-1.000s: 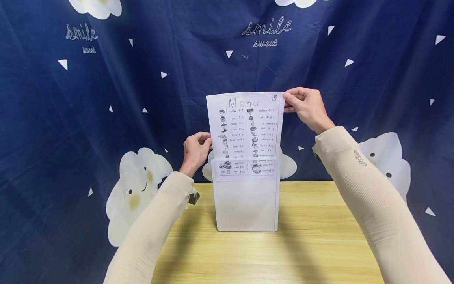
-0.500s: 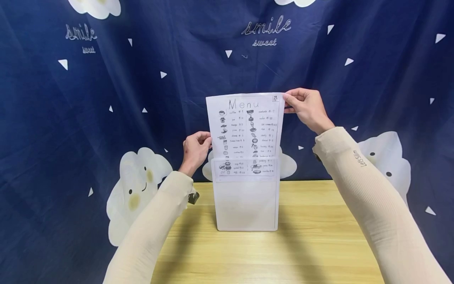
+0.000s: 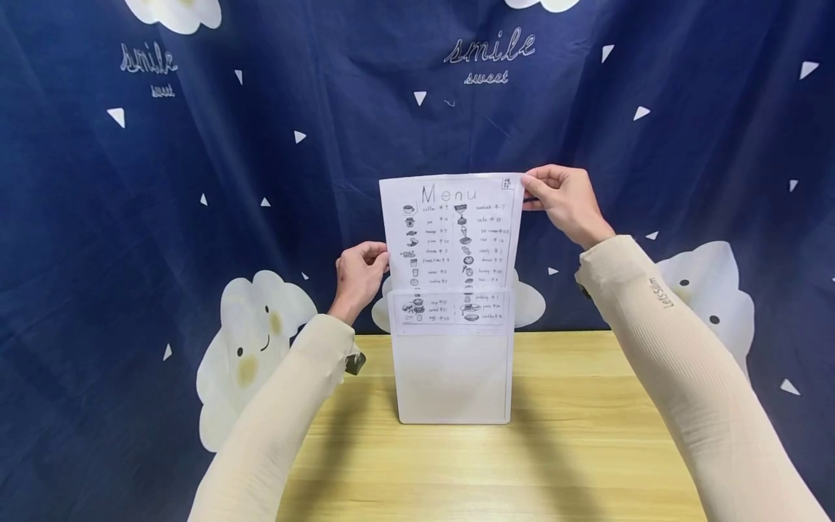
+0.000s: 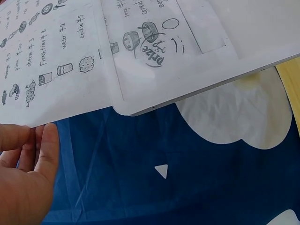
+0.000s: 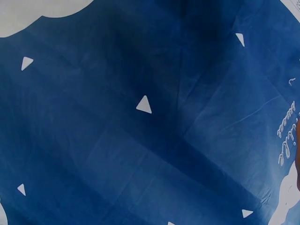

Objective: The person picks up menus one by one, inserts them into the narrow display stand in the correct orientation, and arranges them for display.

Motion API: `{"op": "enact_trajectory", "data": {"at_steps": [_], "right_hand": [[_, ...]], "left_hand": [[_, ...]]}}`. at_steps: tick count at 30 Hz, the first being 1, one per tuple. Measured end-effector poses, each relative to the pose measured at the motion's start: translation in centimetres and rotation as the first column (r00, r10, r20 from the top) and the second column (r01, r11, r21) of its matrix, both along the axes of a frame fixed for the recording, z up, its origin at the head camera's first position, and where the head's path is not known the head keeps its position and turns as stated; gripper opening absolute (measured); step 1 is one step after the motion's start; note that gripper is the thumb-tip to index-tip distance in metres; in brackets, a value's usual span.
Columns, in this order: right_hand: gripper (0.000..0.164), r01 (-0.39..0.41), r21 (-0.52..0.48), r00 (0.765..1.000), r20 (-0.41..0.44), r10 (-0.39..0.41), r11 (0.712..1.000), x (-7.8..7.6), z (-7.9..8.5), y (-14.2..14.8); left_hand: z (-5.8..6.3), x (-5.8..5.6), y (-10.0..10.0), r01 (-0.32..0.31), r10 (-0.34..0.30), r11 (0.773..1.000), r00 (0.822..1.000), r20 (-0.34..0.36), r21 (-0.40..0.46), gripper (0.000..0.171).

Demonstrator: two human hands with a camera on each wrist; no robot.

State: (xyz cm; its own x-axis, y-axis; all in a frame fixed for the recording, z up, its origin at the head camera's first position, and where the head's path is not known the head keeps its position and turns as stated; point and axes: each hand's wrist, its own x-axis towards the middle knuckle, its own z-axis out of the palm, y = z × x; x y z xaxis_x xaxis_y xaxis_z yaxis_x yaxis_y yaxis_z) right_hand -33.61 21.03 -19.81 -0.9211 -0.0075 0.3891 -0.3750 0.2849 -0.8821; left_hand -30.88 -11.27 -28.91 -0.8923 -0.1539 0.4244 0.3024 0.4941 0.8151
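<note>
A paper menu (image 3: 450, 239) with handwritten prices and small drawings stands upright in the head view. Its lower end shows through the clear front of a white-backed sign holder (image 3: 453, 377), while the larger upper part rises above the holder's top edge. My right hand (image 3: 566, 201) pinches the sheet's upper right corner between thumb and fingers. On the opposite side, my left hand (image 3: 360, 279) pinches the left edge a little above the holder. The left wrist view shows those fingers (image 4: 47, 150) at the sheet's edge, close to the holder's rounded corner.
The holder stands on a light wooden table (image 3: 574, 435). Behind it hangs a dark blue curtain (image 3: 326, 188) printed with clouds, white triangles and lettering. Mostly this curtain fills the right wrist view.
The menu has slid down slightly into the holder, and my right hand has lowered with its corner. My left hand and the holder have stayed in place.
</note>
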Motion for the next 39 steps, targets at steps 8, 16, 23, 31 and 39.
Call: {"op": "enact_trajectory", "data": {"at_steps": [8, 16, 23, 31, 39], "right_hand": [[0.023, -0.011, -0.007, 1.0, -0.009, 0.011, 1.0, -0.3, -0.2, -0.1], [0.024, -0.008, -0.003, 1.0, -0.004, 0.008, 1.0, -0.2, -0.5, -0.2], [0.026, -0.016, -0.01, 1.0, 0.008, 0.016, 1.0, -0.1, -0.8, -0.2], [0.025, -0.018, -0.009, 1.0, 0.0, 0.018, 1.0, -0.3, -1.1, -0.4], [0.025, -0.009, 0.025, 1.0, 0.013, 0.009, 1.0, -0.1, -1.4, -0.4]], "left_hand": [[0.1, -0.1, -0.1, -0.006, 0.006, 1.0, 1.0, -0.003, -0.009, 0.015], [0.1, 0.0, -0.1, -0.007, 0.007, 1.0, 1.0, 0.008, -0.009, 0.015], [-0.2, 0.2, -0.2, -0.003, 0.003, 1.0, 1.0, 0.009, -0.008, 0.015], [-0.2, 0.1, -0.2, -0.008, 0.008, 1.0, 1.0, 0.005, -0.008, 0.015], [-0.3, 0.1, -0.2, -0.021, 0.022, 1.0, 1.0, 0.02, -0.021, 0.015]]}}
